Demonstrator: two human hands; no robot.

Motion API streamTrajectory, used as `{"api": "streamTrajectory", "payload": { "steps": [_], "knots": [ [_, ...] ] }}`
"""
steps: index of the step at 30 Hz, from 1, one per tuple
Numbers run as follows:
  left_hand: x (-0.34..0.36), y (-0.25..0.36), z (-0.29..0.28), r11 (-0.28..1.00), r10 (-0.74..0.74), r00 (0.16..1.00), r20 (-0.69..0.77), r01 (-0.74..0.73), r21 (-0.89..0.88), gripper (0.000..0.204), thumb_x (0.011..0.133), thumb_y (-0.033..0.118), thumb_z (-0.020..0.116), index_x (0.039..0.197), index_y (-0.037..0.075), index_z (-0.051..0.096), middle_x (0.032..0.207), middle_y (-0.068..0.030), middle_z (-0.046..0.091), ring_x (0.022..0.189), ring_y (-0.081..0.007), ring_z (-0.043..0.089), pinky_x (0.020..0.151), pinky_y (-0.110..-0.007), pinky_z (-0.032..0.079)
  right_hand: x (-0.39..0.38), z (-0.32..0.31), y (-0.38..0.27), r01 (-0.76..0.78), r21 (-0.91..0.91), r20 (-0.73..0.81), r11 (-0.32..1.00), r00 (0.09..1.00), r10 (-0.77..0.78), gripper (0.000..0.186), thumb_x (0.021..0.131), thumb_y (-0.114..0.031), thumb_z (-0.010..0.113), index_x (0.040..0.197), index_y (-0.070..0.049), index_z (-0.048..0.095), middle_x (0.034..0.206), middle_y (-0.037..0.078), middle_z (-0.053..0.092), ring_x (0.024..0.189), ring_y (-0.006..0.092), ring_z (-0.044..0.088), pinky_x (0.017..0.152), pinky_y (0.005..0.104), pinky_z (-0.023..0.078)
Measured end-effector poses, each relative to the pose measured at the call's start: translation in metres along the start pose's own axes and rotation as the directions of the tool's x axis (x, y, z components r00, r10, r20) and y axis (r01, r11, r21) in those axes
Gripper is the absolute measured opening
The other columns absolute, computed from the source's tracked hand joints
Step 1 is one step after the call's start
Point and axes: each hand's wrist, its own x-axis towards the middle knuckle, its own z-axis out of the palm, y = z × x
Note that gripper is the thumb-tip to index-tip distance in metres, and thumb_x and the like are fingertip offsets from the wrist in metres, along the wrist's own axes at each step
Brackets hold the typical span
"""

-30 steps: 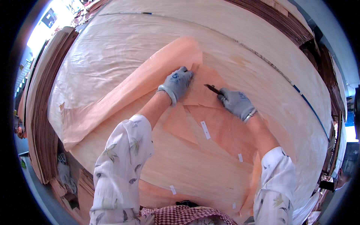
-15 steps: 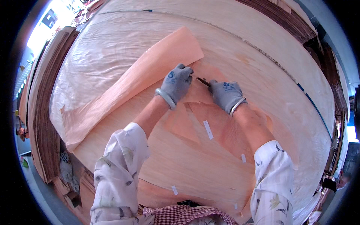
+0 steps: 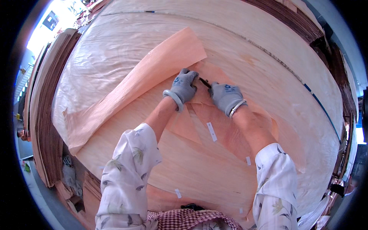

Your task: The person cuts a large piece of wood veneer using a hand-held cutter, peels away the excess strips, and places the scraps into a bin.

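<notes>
My left hand, in a grey glove with a bangle at the wrist, has its fingers curled closed against a thin orange wood veneer sheet; what they pinch is hidden. My right hand, gloved alike, is closed round a small dark knife. The blade points up and left, toward the left fingertips, just above the veneer. Beyond the left hand runs a long folded-over orange veneer strip. Below the hands, overlapping orange pieces with torn edges lie on a paler veneer sheet. White tape strips stick to the sheets.
A wide pale stack surface spreads beneath everything, with a thin rod, partly blue, across its far and right side. Piled brown veneer stands at the left edge. More dark stacked sheets lie at the far right.
My right hand and the knife have shifted slightly left and down, closer to my left hand. The left hand has moved a little down, and its forearm has swung right. The veneer pieces look nearly unchanged.
</notes>
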Motion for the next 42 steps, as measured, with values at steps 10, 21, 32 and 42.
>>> {"api": "streamTrajectory", "payload": {
  "steps": [10,21,32,42],
  "knots": [
    [-0.013,0.018,0.027,0.988,-0.092,0.979,-0.182,0.113,0.108,0.026,0.075,0.004,0.056,0.1,0.007,0.058,0.108,-0.0173,0.053,0.101,-0.0378,0.051,0.085,-0.044,0.045,-0.027,0.001,-0.003,-0.011,0.01,0.108,1.0,0.994,0.01,0.023,0.089,-0.016,0.041,0.101,-0.002,0.055,0.092,0.021,0.066,0.086,0.0341,0.065,0.072,0.0458,0.05],
    [-0.017,0.053,0.03,0.942,-0.257,0.943,-0.21,0.293,0.163,0.059,0.07,0.04,0.074,0.116,0.01,0.055,0.119,-0.0149,0.049,0.109,-0.0361,0.046,0.09,-0.044,0.04,-0.08,-0.031,0.098,0.083,-0.102,0.381,0.991,0.924,-0.039,0.033,0.092,-0.034,0.042,0.119,-0.017,0.052,0.085,0.017,0.066,0.078,0.0359,0.063,0.066,0.0464,0.047],
    [-0.016,0.047,0.029,0.952,-0.226,0.957,-0.181,0.256,0.168,0.061,0.069,0.037,0.075,0.119,0.009,0.054,0.124,-0.0128,0.05,0.112,-0.0322,0.046,0.095,-0.041,0.036,-0.111,-0.084,0.159,-0.029,-0.243,0.398,0.97,0.908,0.127,0.036,0.093,-0.042,0.041,0.111,-0.015,0.056,0.092,0.017,0.066,0.088,0.034,0.062,0.08,0.0434,0.041],
    [-0.014,0.049,0.029,0.939,-0.319,0.926,-0.203,0.337,0.064,0.083,0.064,0.038,0.078,0.131,0.007,0.039,0.124,-0.0149,0.049,0.109,-0.0362,0.047,0.094,-0.043,0.039,0.025,-0.042,0.048,0.332,-0.216,0.118,0.918,0.942,-0.313,0.018,0.089,-0.022,0.047,0.103,-0.016,0.057,0.088,0.011,0.067,0.084,0.0297,0.065,0.075,0.0429,0.043]
  ]
}}
